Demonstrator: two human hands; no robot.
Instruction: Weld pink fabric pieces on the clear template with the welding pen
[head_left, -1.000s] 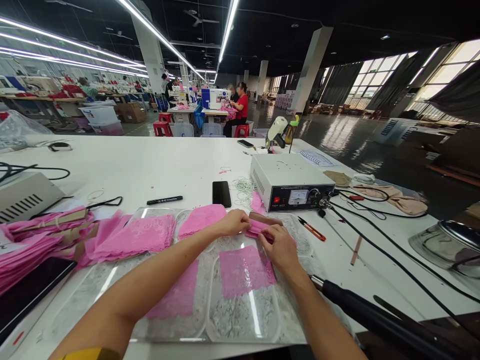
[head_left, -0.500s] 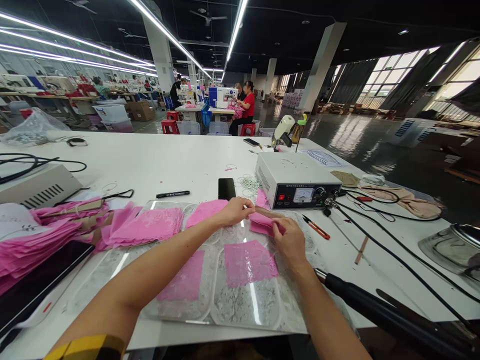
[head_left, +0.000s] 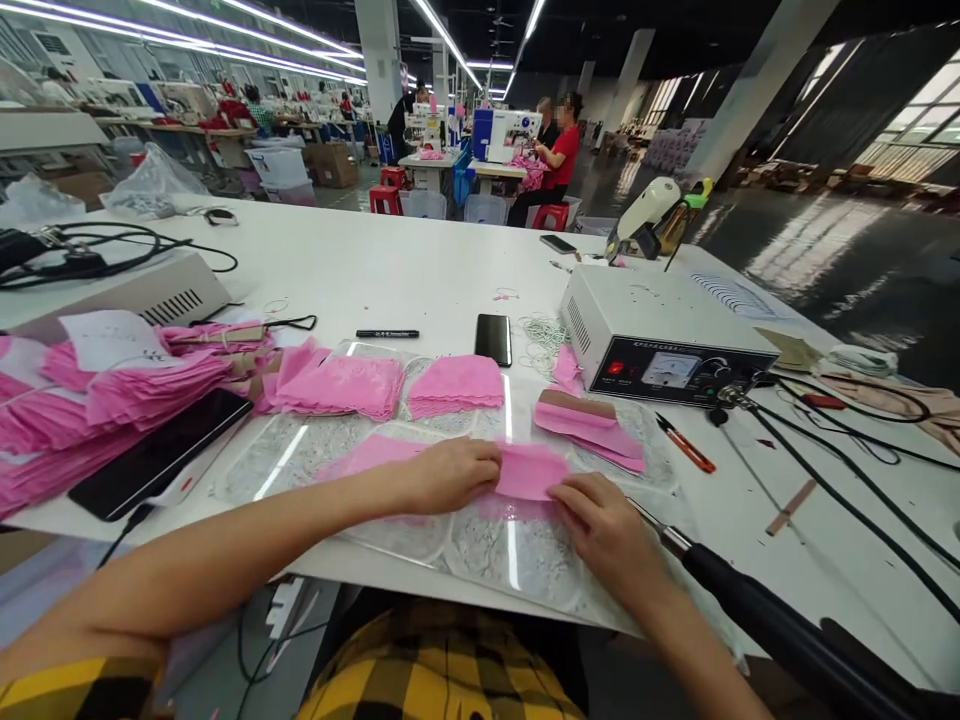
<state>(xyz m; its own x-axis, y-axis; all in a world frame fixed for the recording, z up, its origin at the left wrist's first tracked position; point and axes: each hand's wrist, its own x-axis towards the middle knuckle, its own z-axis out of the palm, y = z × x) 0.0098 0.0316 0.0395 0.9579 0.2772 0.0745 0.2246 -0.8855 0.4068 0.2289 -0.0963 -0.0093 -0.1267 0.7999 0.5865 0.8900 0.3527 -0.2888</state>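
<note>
The left hand and right hand had moved nearer from the pink stack at right, their fingers pinching one pink piece, apparently now separated.

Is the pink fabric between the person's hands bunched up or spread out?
Spread out: the pink fabric reaches nearly flat from the left hand to the right hand; any layers underneath, cannot tell.

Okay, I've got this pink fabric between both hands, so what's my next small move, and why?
Probably lay the pink fabric piece flat over the lower pink piece: your left hand and right hand hold it near opposite ends, and the lower piece shows beneath.
</note>
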